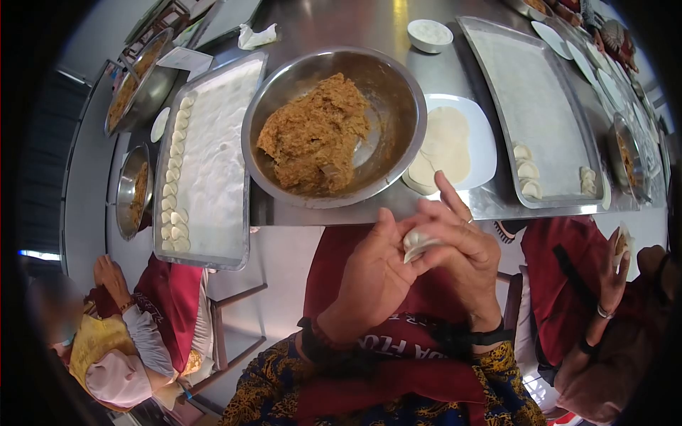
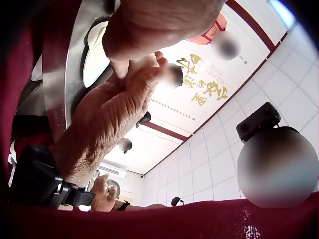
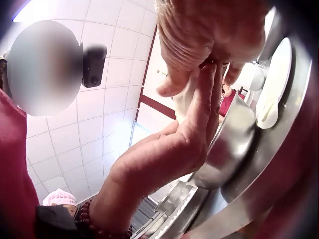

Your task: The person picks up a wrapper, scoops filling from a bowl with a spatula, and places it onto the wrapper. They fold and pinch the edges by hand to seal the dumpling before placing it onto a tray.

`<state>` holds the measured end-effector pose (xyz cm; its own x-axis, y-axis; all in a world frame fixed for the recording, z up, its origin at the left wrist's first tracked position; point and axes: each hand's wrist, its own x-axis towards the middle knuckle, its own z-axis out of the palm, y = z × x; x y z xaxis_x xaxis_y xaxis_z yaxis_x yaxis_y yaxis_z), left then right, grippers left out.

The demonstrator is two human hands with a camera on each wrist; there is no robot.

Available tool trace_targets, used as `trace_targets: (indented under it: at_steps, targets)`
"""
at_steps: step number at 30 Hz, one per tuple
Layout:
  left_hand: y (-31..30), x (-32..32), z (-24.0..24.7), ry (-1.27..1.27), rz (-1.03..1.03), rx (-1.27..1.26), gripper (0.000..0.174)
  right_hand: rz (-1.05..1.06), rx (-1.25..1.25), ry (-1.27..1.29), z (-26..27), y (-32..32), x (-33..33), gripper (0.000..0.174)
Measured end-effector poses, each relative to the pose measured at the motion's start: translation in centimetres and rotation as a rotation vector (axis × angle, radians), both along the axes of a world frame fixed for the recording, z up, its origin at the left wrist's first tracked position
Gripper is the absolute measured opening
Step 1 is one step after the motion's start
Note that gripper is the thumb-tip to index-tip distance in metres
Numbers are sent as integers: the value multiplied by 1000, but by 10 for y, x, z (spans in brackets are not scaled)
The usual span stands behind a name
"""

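Observation:
A folded white dumpling [image 1: 415, 245] lies between the two hands, in front of the apron. My right hand [image 1: 462, 245] pinches it, thumb against the dough and fingers over the far side; its index finger points up. Palm up, my left hand [image 1: 373, 273] supports the dough on fingers that look straight in the right wrist view, and its thumb stands apart. Part of the dumpling [image 3: 184, 102] is covered by the fingers. Just beyond the hands, round dough wrappers [image 1: 444, 145] overlap on a white plate [image 1: 485, 153]. A steel bowl [image 1: 419, 106] holds brown filling [image 1: 316, 131].
Left of the bowl, a floured tray [image 1: 213, 142] carries a row of dumplings [image 1: 170, 184]. Another tray [image 1: 529, 99] on the right bears a few dumplings [image 1: 526, 170]. A small white bowl [image 1: 430, 35] stands behind the plate. Other people sit on both sides.

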<state>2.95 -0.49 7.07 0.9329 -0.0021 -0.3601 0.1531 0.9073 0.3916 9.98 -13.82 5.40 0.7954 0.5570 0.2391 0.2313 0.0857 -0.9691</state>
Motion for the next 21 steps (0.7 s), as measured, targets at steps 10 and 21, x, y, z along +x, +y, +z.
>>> trace_targets:
  at_steps: [10,21]
  targets:
    - [-5,-3,-19,-152,97,-339,52,-120,11,-310,-13,5,3,32]
    - [-8,-2,-23,-205,112,-381,52,-173,143,-112,-11,8,-6,29]
